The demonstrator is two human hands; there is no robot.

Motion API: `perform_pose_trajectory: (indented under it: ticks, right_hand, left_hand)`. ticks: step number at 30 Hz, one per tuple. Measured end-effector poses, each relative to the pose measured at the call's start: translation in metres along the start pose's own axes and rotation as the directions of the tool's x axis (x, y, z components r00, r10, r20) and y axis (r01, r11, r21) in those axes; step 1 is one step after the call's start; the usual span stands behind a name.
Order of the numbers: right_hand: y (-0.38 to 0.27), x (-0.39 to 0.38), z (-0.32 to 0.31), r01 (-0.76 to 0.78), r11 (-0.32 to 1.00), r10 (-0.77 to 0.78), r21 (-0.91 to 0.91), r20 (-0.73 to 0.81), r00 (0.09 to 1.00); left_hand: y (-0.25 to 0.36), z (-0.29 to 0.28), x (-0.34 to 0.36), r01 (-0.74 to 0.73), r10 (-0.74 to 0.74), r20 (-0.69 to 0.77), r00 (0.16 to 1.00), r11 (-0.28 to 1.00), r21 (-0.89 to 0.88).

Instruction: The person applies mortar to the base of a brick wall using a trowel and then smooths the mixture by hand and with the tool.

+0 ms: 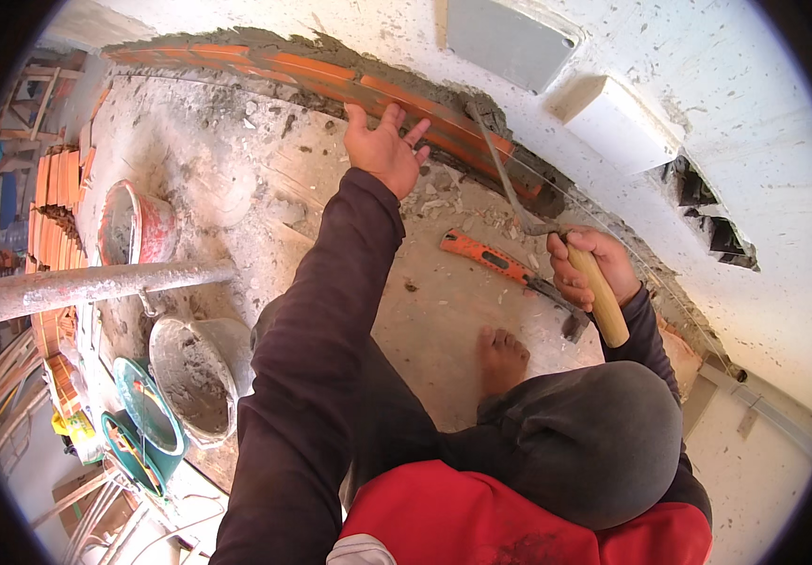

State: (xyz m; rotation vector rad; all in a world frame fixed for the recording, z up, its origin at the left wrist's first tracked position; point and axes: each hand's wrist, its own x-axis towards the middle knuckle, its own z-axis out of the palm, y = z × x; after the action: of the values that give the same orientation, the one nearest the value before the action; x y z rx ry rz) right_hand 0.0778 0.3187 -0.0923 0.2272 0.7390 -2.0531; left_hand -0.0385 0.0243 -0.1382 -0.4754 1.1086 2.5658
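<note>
My right hand (pixel 583 266) is closed round the wooden handle (pixel 602 299) of a trowel (pixel 504 179). Its metal blade shows nearly edge-on, with the tip up against the wet mortar (pixel 478 105) at the wall. A low row of orange bricks (pixel 425 115) runs along the foot of the wall, bedded in grey mortar. Beside that row, my left hand (pixel 389 151) is open with its fingers spread and nothing in it. Whether its fingertips touch the bricks, I cannot tell. An orange-handled hammer (pixel 489 256) lies on the floor near my right hand.
A round pole (pixel 95 290) crosses at left, above a mortar bucket (pixel 201 377) and near a red-rimmed bucket (pixel 147 221). Stacked bricks (pixel 56 188) and green buckets (pixel 150 405) stand farther left. A string (pixel 632 254) runs along the wall, which has box holes (pixel 707 217). Mortar crumbs litter the floor.
</note>
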Motion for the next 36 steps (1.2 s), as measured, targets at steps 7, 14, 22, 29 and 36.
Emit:
perform_pose_trajectory:
  ticks: [7,14,22,29,36]
  right_hand:
    - [0.007,0.006,0.027,-0.023,0.914,-0.04,-0.406,-0.146,0.989]
    - [-0.008,0.0,0.022,-0.011,0.936,-0.08,-0.351,-0.244,0.966]
    - [-0.034,-0.015,0.043,-0.316,0.595,-0.16,-0.739,-0.494,0.855]
    - [-0.035,-0.018,0.039,-0.339,0.448,-0.2,-0.827,-0.463,0.864]
    - [-0.035,-0.02,0.043,-0.323,0.432,-0.213,-0.842,-0.443,0.871]
  left_hand:
    - [-0.001,-0.002,0.001,0.011,-0.011,0.015,1.0,1.0,-0.009]
    - [-0.001,-0.001,0.001,0.01,-0.01,0.018,1.0,1.0,-0.002]
    - [0.0,-0.004,0.002,0.006,-0.006,0.02,1.0,1.0,0.012]
    - [-0.001,0.0,0.002,0.007,-0.007,0.013,1.0,1.0,0.018]
    - [-0.001,-0.001,0.002,0.005,-0.006,0.024,1.0,1.0,0.019]
